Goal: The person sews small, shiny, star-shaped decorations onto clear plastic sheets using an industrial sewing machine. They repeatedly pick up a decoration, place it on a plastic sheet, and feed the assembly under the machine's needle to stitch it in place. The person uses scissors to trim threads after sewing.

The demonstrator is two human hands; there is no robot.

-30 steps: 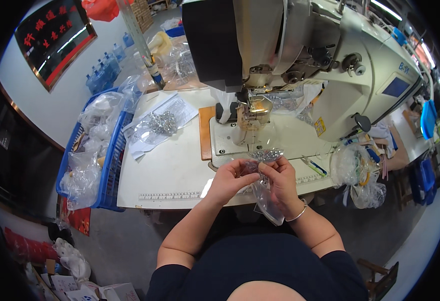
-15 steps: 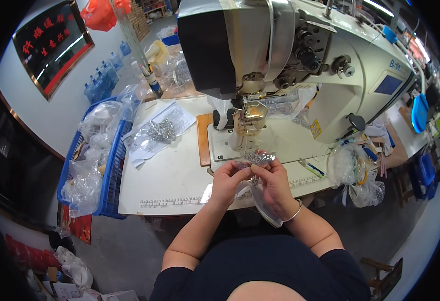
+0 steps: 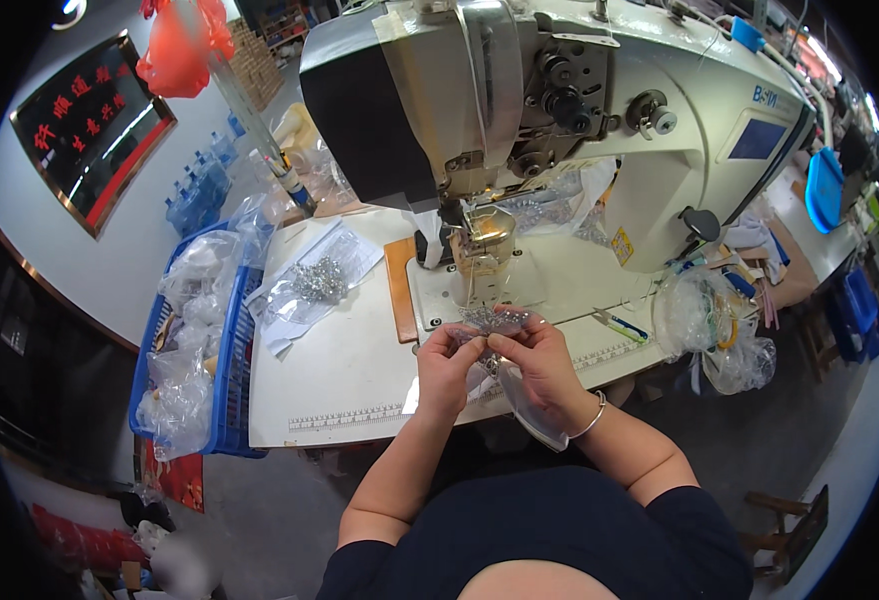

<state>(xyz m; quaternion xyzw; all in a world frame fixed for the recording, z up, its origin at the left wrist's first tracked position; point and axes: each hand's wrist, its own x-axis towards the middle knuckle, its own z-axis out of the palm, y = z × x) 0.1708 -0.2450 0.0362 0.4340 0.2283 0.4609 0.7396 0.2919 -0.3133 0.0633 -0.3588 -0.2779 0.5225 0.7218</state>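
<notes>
My left hand and my right hand meet in front of the sewing machine, at the near edge of its table. Between thumbs and fingers they pinch a clear plastic piece with silver sparkly trim. A clear curved strip of it hangs below my right hand, toward the bracelet on that wrist. The pinched spot itself is covered by my thumbs. Just beyond my fingertips stands the machine's needle area, apart from the piece.
On the table's left, a silver sparkly heap lies on white papers. A blue basket of plastic bags stands beside the table. To the right are thread snips and clear bags. A measuring scale runs along the front edge.
The whole view has shifted a little, so the machine appears further left. Both hands keep hold of the clear piece, and its silver trim looks slightly turned.
</notes>
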